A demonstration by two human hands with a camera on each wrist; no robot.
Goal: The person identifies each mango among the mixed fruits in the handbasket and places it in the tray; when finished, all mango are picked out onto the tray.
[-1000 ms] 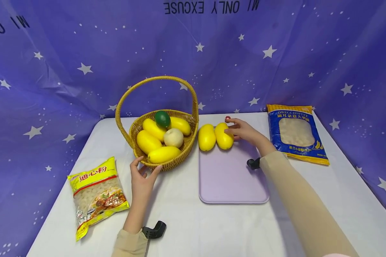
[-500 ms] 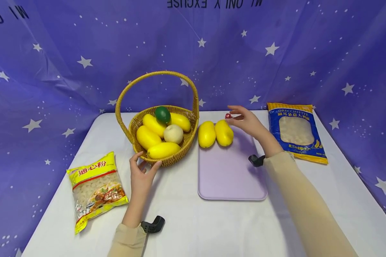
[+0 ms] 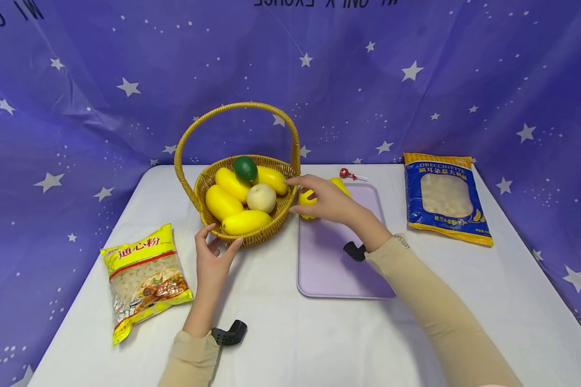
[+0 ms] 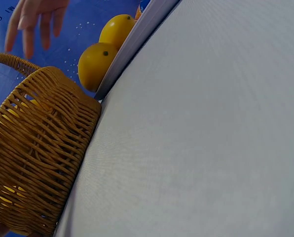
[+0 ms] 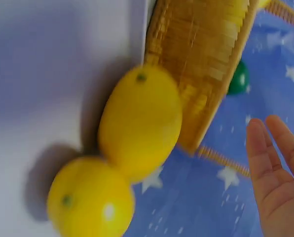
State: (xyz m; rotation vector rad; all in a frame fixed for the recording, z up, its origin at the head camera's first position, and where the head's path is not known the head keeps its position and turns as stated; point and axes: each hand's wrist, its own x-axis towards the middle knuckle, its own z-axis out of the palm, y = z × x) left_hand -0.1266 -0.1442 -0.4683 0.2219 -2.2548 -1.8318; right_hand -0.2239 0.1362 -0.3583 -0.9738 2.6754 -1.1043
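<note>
My left hand (image 3: 212, 266) touches the front rim of the wicker basket (image 3: 263, 235), thumb and fingers spread apart along it. Inside the basket lie several yellow mango-like fruits (image 3: 222, 207), a dark green oval fruit (image 3: 245, 169) and a whitish round fruit (image 3: 261, 198). My right hand (image 3: 326, 200) hovers with nothing in it, fingers parted, by the basket's right rim. It partly hides two more yellow fruits on the lilac tray (image 3: 339, 269). Those two, a nearer yellow fruit (image 5: 141, 123) and another yellow fruit (image 5: 90, 197), lie side by side in the right wrist view.
A red-wrapped lollipop (image 3: 345, 172) lies behind the tray. At the left is a yellow pasta bag (image 3: 147, 282), and a blue orecchiette bag (image 3: 446, 199) lies at the back right. White cloth covers the table, with a purple starry curtain (image 3: 319, 97) behind.
My right hand has left the right yellow fruit on the tray, passed near the lollipop and moved left towards the basket. My left hand stays at the basket's rim.
</note>
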